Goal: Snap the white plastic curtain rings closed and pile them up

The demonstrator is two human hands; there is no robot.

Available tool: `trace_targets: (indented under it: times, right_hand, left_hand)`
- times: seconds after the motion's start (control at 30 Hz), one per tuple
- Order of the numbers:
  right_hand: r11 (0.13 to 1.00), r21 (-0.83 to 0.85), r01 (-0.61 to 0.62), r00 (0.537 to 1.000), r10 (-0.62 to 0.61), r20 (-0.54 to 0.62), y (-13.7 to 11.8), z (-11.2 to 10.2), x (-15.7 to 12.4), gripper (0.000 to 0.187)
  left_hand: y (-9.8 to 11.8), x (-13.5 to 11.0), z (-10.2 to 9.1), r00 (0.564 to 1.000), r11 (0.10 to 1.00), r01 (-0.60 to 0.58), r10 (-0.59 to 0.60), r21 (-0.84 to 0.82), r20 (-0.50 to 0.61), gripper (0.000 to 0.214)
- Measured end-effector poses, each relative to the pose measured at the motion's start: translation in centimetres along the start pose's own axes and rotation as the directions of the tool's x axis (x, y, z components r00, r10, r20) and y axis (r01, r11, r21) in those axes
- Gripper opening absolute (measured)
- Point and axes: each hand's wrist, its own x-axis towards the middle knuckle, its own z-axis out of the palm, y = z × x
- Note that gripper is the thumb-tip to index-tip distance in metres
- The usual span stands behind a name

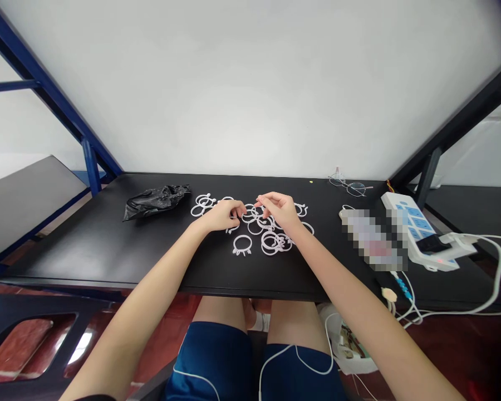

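Several thin white plastic rings with small knobs or prongs lie spread over the black desk, some overlapping. My left hand (226, 216) is at the left part of the spread, its fingers curled down in front of a few rings; what they hold, if anything, is hidden. My right hand (280, 209) hovers over the middle rings with thumb and forefinger pinched together; anything between the tips is too small to make out. A single white ring (242, 243) with prongs lies nearest me, apart from the overlapping rings (271, 243) on its right.
A crumpled black plastic bag (156, 201) lies at the left of the black desk (87, 245). To the right are eyeglasses (354, 189), a blurred-out phone-like object (373, 239) and a white power strip (417, 223) with a plugged-in charger. White cables (495, 278) hang over the right front edge.
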Motion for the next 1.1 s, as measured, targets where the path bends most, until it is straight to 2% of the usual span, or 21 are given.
trace_targets:
  times: [0.17,0.3,0.4,0.5,0.67,0.93,1.1]
  right_hand:
    - [1.000,-0.006,-0.005,1.000,0.005,-0.003,0.0,0.0,0.0,0.040]
    - [1.000,0.003,0.000,1.000,0.000,0.004,0.1,-0.1,0.0,0.039]
    - [1.000,-0.003,0.003,1.000,-0.003,0.010,0.2,-0.2,0.0,0.039]
    - [1.000,-0.022,-0.004,1.000,0.005,0.029,0.2,-0.2,0.0,0.040]
    - [0.999,-0.038,-0.021,0.999,0.023,0.048,0.0,0.0,-0.1,0.040]
    - [0.992,-0.127,-0.002,0.998,0.011,0.068,0.5,-0.1,-0.3,0.039]
    - [0.978,-0.206,0.047,0.993,-0.024,0.112,0.6,-0.2,-0.4,0.038]
  left_hand:
    - [0.5,-0.1,-0.3,1.000,0.998,-0.006,0.004,-0.070,-0.027,0.031]
    - [0.8,0.1,-0.4,0.996,0.972,0.018,-0.037,-0.236,-0.076,0.024]
    - [0.8,0.2,-0.2,0.987,0.924,0.030,-0.087,-0.382,-0.134,0.019]
    - [0.6,0.4,-0.1,0.972,0.859,0.041,-0.153,-0.510,-0.180,0.024]
    - [0.5,0.6,-0.1,0.943,0.769,0.054,-0.250,-0.637,-0.221,0.030]
    - [0.9,0.4,-0.3,0.947,0.573,0.050,-0.288,-0.818,-0.144,0.032]
    - [1.5,0.4,-0.1,0.947,0.529,0.057,-0.297,-0.847,-0.122,0.032]
